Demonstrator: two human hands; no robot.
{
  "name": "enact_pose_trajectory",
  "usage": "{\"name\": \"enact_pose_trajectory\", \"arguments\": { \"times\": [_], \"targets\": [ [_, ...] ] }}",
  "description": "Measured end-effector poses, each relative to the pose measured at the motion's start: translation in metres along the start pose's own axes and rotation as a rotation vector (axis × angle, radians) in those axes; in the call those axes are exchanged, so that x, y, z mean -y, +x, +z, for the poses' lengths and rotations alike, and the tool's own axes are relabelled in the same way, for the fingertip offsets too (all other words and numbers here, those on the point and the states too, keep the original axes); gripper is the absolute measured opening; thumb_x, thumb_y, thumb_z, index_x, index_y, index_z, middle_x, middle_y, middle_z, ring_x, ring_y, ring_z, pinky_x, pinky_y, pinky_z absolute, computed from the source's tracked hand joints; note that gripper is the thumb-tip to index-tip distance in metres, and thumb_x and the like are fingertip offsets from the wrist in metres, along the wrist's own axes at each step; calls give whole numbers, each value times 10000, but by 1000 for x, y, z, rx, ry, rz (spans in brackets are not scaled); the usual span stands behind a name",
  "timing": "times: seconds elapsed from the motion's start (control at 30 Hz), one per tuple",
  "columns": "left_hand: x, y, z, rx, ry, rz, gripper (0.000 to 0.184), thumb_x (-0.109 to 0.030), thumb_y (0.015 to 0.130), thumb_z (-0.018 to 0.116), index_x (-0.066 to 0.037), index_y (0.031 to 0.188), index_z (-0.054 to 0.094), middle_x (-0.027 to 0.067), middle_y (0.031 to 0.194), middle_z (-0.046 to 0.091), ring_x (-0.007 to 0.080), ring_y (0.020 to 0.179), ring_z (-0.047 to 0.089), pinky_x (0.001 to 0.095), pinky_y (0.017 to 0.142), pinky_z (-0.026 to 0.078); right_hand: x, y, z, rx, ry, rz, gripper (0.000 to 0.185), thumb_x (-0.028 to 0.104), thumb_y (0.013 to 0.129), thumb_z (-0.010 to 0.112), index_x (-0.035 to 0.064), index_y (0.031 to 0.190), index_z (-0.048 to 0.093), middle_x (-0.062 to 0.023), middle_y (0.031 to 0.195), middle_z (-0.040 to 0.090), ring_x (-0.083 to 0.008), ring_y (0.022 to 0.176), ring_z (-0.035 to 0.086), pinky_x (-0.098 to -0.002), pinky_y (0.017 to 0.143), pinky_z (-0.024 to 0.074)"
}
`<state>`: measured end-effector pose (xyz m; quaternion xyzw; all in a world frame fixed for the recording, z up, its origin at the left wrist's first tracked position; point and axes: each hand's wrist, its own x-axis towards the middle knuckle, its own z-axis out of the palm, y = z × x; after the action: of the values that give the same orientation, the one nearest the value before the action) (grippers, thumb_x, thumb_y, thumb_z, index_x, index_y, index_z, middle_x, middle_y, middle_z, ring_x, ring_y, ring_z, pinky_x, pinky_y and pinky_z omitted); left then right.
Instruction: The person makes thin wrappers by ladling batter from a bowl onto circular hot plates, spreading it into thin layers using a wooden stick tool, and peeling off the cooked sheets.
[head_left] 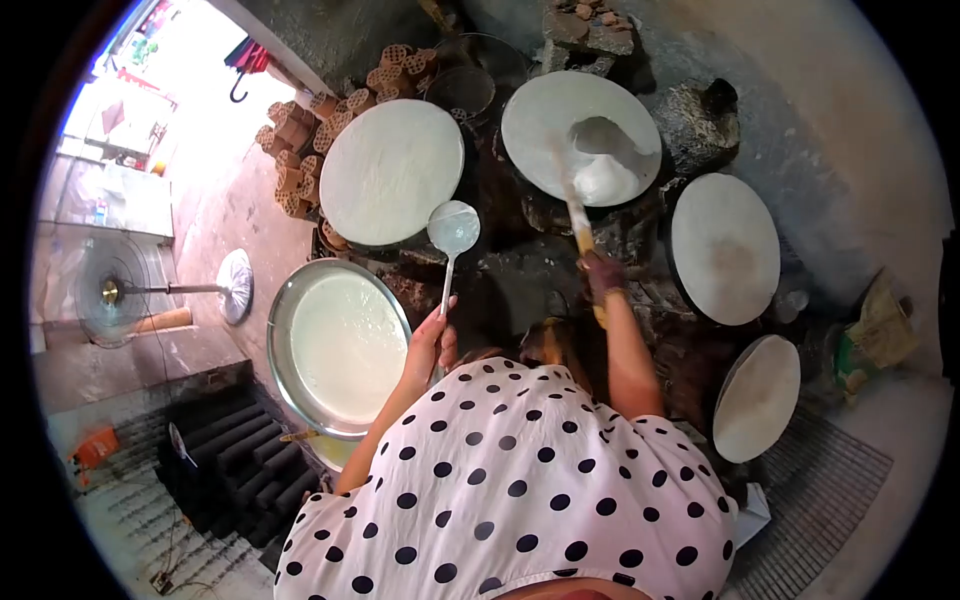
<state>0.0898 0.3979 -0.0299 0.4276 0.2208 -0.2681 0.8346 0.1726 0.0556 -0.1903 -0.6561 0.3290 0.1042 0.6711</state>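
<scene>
Here's the left hand (426, 340), fingers curled firmly round the handle of a ladle (454, 229) whose bowl hangs by the near edge of the left white disc (390, 170); touching or not, I can't tell. Over on the other side, the right hand (603, 274) looks dark and slightly blurred, closed tight around a wooden stick (582, 226), its far end smeared out above the back white disc (540, 112). And there's the pale mound (605, 181), sitting near that disc's front rim, just beside a grey patch (607, 138)! That's the danger spot: one push too far with the stick could tip the mound over the edge, or tear it. Watch the ladle too: a tilted wrist might spill whatever it carries outside the steel basin (272, 345), and a careless swing could knock the left disc's rim
</scene>
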Motion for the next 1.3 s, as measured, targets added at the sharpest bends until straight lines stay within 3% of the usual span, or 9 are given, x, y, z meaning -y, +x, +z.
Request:
{"name": "enact_pose_trajectory", "arguments": {
  "times": [0.07,0.33,0.4,0.53,0.73,0.93,1.03,1.23,1.3],
  "targets": [
    [1,3,13,4,36,7,400,-245,1000,411,-123,1381,398,-25,606,404,69,411,357,201,382,318,18,-1,-53,-31,27,276,294,349,821,606,64,777,663,-23,593,555,-151,451,498,-319,434,386],
    [6,37,56,48,16,14,376,-264,998,411,-130,1349,431,-31,632,410,66,418,352,201,384,310,70,40,-72,-167,-478,-306,315,393,844,528,96,791,621,-40,635,584,-169,563,565,-336,536,415],
    [6,43,64,43,13,-2,371,-261,999,408,-131,1344,436,-31,631,410,65,417,348,200,384,309,51,24,-61,138,-497,-283,258,301,784,554,52,782,622,-90,709,592,-208,723,592,-291,652,443],
    [3,51,74,26,35,-5,358,-260,999,404,-134,1331,450,-33,623,408,65,416,341,202,383,303,48,3,-98,14,-24,320,257,299,817,572,71,705,615,-60,595,557,-191,483,519,-330,448,389],
    [5,67,78,73,-29,-31,338,-267,999,411,-150,1310,472,-43,614,390,65,415,334,204,385,290,111,88,-91,-109,70,108,229,277,840,568,64,764,596,-59,540,535,-168,355,435,-344,356,312],
    [-6,63,79,77,25,38,375,-272,994,412,-128,1340,438,-34,607,385,72,412,343,213,386,312,84,55,-74,-345,-332,-590,466,368,921,468,164,1338,496,-168,1258,562,-346,1157,526,-391,979,399],
    [-12,56,82,31,59,38,388,-249,992,404,-117,1357,420,-20,606,397,79,416,350,210,396,314,55,64,-32,-554,-171,-295,461,358,918,454,150,1326,510,-159,1279,555,-328,1194,510,-381,996,396],
    [-14,60,66,58,44,27,404,-228,1001,392,-92,1381,390,-13,619,401,77,430,351,207,409,310,94,71,-31,-72,-558,-355,485,443,919,433,174,1312,525,-187,1236,572,-376,1134,536,-406,965,420],
    [-13,59,63,73,72,58,415,-244,1005,393,-91,1391,380,-14,626,401,76,430,350,208,410,317,73,65,-46,-452,-189,-180,499,454,899,456,161,1293,545,-182,1190,604,-376,1088,566,-413,931,438]
  ]
}}
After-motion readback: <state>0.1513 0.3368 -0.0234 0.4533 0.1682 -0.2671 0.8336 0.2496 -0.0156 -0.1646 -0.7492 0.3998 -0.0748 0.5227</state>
